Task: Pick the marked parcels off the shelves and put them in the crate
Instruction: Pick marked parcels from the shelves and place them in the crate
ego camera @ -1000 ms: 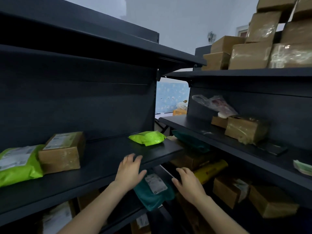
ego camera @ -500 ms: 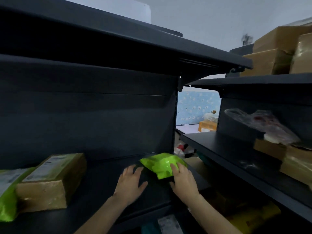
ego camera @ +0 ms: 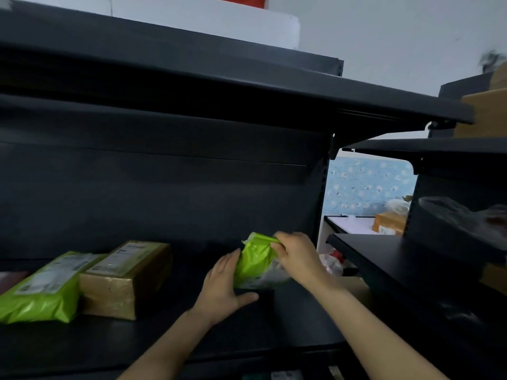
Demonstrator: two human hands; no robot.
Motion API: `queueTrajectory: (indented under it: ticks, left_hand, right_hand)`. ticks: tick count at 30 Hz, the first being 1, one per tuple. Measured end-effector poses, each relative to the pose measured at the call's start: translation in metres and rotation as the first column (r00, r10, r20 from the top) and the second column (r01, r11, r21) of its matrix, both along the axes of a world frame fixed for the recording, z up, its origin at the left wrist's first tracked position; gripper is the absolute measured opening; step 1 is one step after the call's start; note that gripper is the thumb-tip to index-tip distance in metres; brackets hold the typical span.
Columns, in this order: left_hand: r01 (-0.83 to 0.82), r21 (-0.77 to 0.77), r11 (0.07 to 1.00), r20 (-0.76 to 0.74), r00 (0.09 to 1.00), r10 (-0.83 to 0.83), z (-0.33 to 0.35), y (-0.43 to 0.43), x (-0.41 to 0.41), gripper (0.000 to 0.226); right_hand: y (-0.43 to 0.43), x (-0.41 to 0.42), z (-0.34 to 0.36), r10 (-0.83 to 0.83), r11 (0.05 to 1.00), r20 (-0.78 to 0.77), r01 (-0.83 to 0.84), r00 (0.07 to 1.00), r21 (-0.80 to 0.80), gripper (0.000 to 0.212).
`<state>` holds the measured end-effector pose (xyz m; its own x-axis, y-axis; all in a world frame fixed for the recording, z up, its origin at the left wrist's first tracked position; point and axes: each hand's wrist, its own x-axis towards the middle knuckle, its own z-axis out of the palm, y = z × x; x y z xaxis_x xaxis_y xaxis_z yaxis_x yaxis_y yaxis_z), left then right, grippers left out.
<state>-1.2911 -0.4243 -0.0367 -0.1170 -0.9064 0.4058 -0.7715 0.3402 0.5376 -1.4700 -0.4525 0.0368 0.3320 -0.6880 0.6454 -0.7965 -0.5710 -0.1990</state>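
Note:
A small bright green plastic parcel (ego camera: pixel 253 261) stands tilted up on its edge near the right end of the dark shelf board (ego camera: pixel 170 333). My right hand (ego camera: pixel 297 257) grips its top edge with curled fingers. My left hand (ego camera: pixel 222 286) lies flat against the parcel's left side, fingers straight, thumb on the shelf. A pale label shows on the parcel's lower face. No crate is in view.
On the same shelf at the left lie a larger green mailer (ego camera: pixel 44 289) and a taped brown box (ego camera: pixel 126 275). A second dark shelf unit (ego camera: pixel 406 259) stands to the right with a clear bag (ego camera: pixel 466 215) on it. Another shelf board overhangs close above.
Both hands reached from the shelf's front edge to the green parcel. It lay flat before; now my right hand has tipped it up on edge and my left hand braces its side.

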Motion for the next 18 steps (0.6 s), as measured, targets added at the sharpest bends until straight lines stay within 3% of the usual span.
queueTrajectory:
  ticks: [2,5,6,9,12,16,18]
  left_hand:
    - [0.007,0.006,1.0,-0.174,0.985,-0.006,0.002,0.002,-0.001,0.097]
    - [0.008,-0.008,1.0,-0.328,0.945,-0.01,0.004,0.007,-0.003,0.034]
    - [0.008,-0.025,1.0,-0.361,0.932,-0.017,0.004,0.009,-0.003,0.025]
    - [0.017,-0.011,1.0,-0.549,0.836,-0.02,0.007,0.012,-0.002,0.022]
    - [0.023,0.049,0.999,-0.727,0.686,0.02,0.009,0.015,0.003,0.019]
    - [0.1,0.143,0.985,-0.863,0.499,0.075,0.009,0.017,0.008,0.013]
    - [0.086,0.18,0.98,-0.87,0.479,0.118,0.006,0.018,0.009,0.011]
  right_hand:
    - [0.008,0.005,0.004,0.053,0.998,0.025,-0.053,0.998,-0.02,0.025]
    - [0.016,0.012,0.0,0.098,0.994,0.016,-0.097,0.995,-0.048,0.027]
    - [0.018,0.013,-0.002,0.097,0.993,0.03,-0.095,0.995,-0.069,0.028]
    - [0.021,0.009,-0.003,0.04,0.996,0.086,-0.033,0.995,-0.08,0.046]
    - [0.021,0.0,-0.014,-0.02,0.998,0.185,0.007,0.983,0.07,0.061]
    - [0.021,-0.001,-0.047,-0.103,0.931,0.228,0.014,0.968,0.365,0.046]
    - [0.02,0.004,-0.063,-0.099,0.898,0.279,-0.035,0.955,0.438,0.031]
